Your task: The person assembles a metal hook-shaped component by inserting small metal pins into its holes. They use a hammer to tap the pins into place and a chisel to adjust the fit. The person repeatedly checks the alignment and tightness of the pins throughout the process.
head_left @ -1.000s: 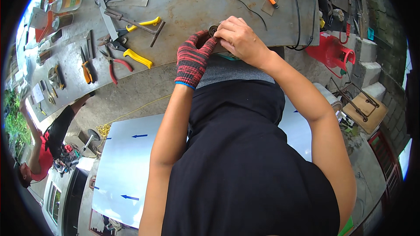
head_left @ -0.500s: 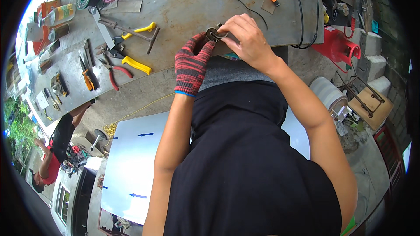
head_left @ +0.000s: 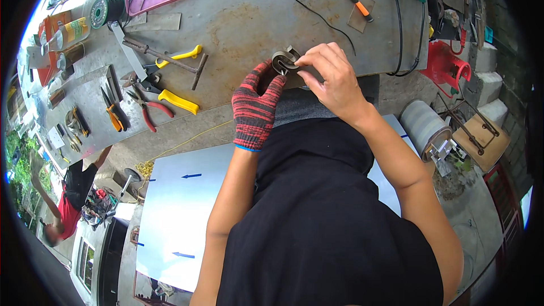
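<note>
- The small coiled metal strip [head_left: 285,60] sits at the workbench [head_left: 255,17] edge, between both hands; it looks light, stiff and springy with sharp edges, best pinched across its flat sides.
- Left hand [head_left: 256,107], in a red knit glove, fingers nearly closed, props the coil from seven o'clock.
- Right hand [head_left: 331,79], bare, pinches the coil narrowly from three o'clock.
- Farther, at ten o'clock, yellow-handled snips [head_left: 167,93] lie on the bench.

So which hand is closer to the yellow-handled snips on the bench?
The left. The gloved left hand is just right of the yellow-handled snips, with bare bench between them. The bare right hand is farther right, pinching a curled metal strip.
</note>
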The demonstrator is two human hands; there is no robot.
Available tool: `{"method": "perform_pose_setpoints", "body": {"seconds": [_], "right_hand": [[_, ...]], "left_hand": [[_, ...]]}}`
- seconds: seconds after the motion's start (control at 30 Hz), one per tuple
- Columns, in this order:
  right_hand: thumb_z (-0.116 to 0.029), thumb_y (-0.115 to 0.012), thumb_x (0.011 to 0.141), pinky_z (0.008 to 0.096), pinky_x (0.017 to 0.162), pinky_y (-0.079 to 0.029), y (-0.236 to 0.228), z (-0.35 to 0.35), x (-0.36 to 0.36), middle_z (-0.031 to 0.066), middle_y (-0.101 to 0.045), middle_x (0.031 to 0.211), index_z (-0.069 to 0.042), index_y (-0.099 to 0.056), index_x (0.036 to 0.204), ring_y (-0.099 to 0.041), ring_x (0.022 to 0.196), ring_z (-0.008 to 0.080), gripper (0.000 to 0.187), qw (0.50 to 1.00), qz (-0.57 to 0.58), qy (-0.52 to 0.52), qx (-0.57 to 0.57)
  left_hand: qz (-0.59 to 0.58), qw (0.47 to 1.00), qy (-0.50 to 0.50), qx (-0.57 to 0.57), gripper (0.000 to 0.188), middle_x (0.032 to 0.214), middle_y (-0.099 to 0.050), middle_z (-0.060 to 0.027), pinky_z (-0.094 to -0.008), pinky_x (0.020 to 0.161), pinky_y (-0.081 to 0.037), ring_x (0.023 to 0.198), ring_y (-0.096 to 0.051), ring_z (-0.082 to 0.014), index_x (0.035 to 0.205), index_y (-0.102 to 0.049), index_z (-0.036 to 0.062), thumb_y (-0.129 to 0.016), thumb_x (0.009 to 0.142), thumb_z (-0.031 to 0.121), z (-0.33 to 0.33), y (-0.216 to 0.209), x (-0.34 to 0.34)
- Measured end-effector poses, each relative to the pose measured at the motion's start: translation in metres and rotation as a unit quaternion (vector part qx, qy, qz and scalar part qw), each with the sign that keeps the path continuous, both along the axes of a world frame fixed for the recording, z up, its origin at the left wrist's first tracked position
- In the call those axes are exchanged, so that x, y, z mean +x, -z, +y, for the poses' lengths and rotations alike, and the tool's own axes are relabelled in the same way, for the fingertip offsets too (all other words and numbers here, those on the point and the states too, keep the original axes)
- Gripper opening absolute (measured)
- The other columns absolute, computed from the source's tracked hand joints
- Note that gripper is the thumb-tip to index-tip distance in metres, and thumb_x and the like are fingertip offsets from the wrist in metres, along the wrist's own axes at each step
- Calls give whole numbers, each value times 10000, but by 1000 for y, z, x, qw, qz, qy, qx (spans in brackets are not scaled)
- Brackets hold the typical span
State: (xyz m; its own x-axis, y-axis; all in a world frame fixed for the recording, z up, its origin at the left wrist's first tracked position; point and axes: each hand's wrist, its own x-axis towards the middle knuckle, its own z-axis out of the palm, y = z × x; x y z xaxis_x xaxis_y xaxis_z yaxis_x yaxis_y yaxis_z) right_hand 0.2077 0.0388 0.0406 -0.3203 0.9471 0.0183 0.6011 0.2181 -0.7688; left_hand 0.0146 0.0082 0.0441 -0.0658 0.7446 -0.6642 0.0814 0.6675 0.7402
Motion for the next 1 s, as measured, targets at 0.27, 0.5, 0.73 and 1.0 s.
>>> {"method": "perform_pose_setpoints", "body": {"seconds": [0.27, 0.5, 0.73, 1.0], "right_hand": [[-3, -807, 765, 391, 856, -462, -4, 5, 3, 45, -649, 1012, -80, -694, 1005, -597, 984, 266, 276, 1000, -1, 28, -4], [14, -794, 788, 381, 851, -504, -18, 14, 6, 77, -670, 981, -43, -700, 985, -617, 962, 272, 225, 999, -4, 52, 4], [10, -788, 797, 367, 849, -511, -32, 30, 6, 71, -677, 985, -46, -700, 1006, -629, 946, 248, 233, 996, 10, 76, 36], [-25, -777, 820, 383, 859, -501, -36, 35, 5, 74, -673, 969, -55, -703, 1010, -615, 940, 268, 206, 994, 32, 99, 36]], "left_hand": [[27, 1000, 15, 5, 435, 1213, -740, -96, -307, 980, -542, 1107, -670, -140, 1373, -638, -16, -731, 957, 76, -5, 10, -2], [23, 1000, 12, 14, 478, 1235, -743, -143, -348, 1011, -534, 1145, -701, -211, 1359, -656, 14, -786, 925, 168, -6, 10, -4], [50, 998, 33, 16, 429, 1192, -751, -115, -322, 978, -538, 1094, -681, -156, 1341, -669, -6, -763, 944, 126, 0, 1, -1], [60, 997, 36, 32, 473, 1203, -757, -163, -369, 1005, -537, 1133, -715, -250, 1336, -687, 60, -786, 924, 270, -7, 17, -5]]}}
